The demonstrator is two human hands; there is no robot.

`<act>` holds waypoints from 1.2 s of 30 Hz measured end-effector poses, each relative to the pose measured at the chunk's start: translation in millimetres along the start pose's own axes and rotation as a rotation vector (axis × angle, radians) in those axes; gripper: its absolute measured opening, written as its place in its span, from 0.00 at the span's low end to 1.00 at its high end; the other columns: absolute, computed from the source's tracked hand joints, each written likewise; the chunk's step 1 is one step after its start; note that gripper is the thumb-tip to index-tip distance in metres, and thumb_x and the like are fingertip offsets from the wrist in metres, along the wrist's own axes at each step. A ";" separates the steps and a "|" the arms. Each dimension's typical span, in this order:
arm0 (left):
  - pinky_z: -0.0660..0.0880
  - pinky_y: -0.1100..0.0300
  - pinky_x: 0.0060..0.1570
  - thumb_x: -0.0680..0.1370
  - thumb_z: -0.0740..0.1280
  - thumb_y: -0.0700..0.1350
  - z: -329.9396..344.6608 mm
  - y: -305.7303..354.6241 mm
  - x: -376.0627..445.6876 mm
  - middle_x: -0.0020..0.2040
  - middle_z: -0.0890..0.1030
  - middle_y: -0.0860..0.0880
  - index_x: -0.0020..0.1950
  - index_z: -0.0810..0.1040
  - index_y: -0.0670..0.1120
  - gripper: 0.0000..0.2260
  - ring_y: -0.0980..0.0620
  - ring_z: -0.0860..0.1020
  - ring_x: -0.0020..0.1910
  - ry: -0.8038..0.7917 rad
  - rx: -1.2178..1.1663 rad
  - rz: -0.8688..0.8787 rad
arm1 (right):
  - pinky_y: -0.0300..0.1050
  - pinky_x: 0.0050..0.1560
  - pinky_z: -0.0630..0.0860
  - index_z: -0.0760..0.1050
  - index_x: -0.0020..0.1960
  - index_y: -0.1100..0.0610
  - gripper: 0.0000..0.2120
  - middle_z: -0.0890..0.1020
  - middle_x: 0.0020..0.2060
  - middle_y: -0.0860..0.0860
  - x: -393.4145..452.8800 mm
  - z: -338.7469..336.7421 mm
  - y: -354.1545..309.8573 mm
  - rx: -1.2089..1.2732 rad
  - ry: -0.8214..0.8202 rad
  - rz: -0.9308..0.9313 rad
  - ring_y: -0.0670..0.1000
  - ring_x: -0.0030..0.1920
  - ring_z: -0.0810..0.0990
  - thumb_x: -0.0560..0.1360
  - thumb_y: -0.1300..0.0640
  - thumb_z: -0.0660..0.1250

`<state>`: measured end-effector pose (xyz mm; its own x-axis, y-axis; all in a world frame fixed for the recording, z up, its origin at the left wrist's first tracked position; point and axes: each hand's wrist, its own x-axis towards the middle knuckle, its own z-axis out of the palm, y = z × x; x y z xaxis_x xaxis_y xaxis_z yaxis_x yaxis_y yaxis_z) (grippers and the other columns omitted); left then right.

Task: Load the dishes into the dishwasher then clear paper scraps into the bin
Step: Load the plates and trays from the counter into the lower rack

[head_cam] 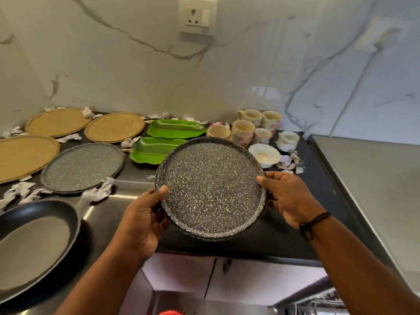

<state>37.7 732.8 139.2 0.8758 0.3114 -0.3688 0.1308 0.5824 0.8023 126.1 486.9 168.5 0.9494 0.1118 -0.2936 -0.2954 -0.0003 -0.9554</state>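
A dark speckled plate [210, 188] is held tilted above the counter's front edge. My left hand [142, 220] grips its left rim with the thumb on top, and my right hand [288, 197] grips its right rim. A second speckled plate [81, 167] lies flat on the counter to the left. Three woven tan plates [56, 122] sit at the back left. Two green leaf-shaped dishes [175, 128] lie behind the held plate. Several flowered mugs [243, 130] and a white bowl [264, 155] stand at the back right. Crumpled paper scraps [97, 192] lie scattered among the dishes.
A black frying pan [34, 242] sits at the front left. A grey counter surface [375, 189] runs along the right. The marble wall carries a socket [197, 17]. Below the counter edge are a cabinet door [181, 276] and a wire rack [318, 303] at lower right.
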 end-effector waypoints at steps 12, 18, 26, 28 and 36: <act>0.75 0.67 0.25 0.77 0.64 0.43 228.4 -160.6 -62.1 0.33 0.82 0.53 0.47 0.79 0.48 0.04 0.57 0.79 0.28 -0.353 0.228 -0.189 | 0.46 0.43 0.83 0.79 0.52 0.64 0.07 0.84 0.46 0.61 -120.2 -285.7 48.7 0.322 0.421 -0.067 0.56 0.43 0.83 0.76 0.66 0.64; 0.79 0.59 0.39 0.73 0.66 0.45 345.3 -273.7 -119.9 0.43 0.85 0.48 0.53 0.79 0.44 0.10 0.52 0.82 0.38 -0.590 0.350 -0.345 | 0.41 0.35 0.81 0.79 0.50 0.65 0.06 0.85 0.42 0.58 -208.7 -421.6 92.3 0.415 0.721 -0.045 0.51 0.38 0.83 0.78 0.66 0.64; 0.72 0.56 0.39 0.75 0.67 0.39 431.9 -388.4 -182.0 0.38 0.80 0.49 0.46 0.77 0.45 0.02 0.50 0.76 0.38 -0.802 0.608 -0.511 | 0.43 0.34 0.81 0.78 0.49 0.67 0.05 0.83 0.40 0.59 -309.7 -518.3 159.7 0.470 1.024 0.052 0.53 0.35 0.82 0.77 0.67 0.64; 0.74 0.56 0.37 0.75 0.67 0.38 439.6 -415.2 -185.3 0.38 0.80 0.49 0.46 0.78 0.45 0.03 0.50 0.76 0.38 -0.842 0.662 -0.512 | 0.43 0.33 0.80 0.78 0.49 0.67 0.05 0.83 0.39 0.59 -321.3 -529.8 176.8 0.462 1.086 0.084 0.53 0.34 0.82 0.77 0.67 0.65; 0.75 0.60 0.34 0.77 0.66 0.36 481.3 -522.7 -194.0 0.49 0.81 0.41 0.58 0.77 0.43 0.10 0.48 0.79 0.42 -1.088 1.036 -0.434 | 0.52 0.49 0.82 0.79 0.40 0.60 0.05 0.82 0.37 0.57 -351.6 -582.0 236.1 0.310 1.366 0.239 0.55 0.40 0.79 0.74 0.68 0.69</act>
<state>23.0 6.5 17.3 0.5303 -0.6756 -0.5122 0.3029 -0.4132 0.8588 -215.3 -130.8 27.1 0.1763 -0.8927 -0.4147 -0.3024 0.3518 -0.8859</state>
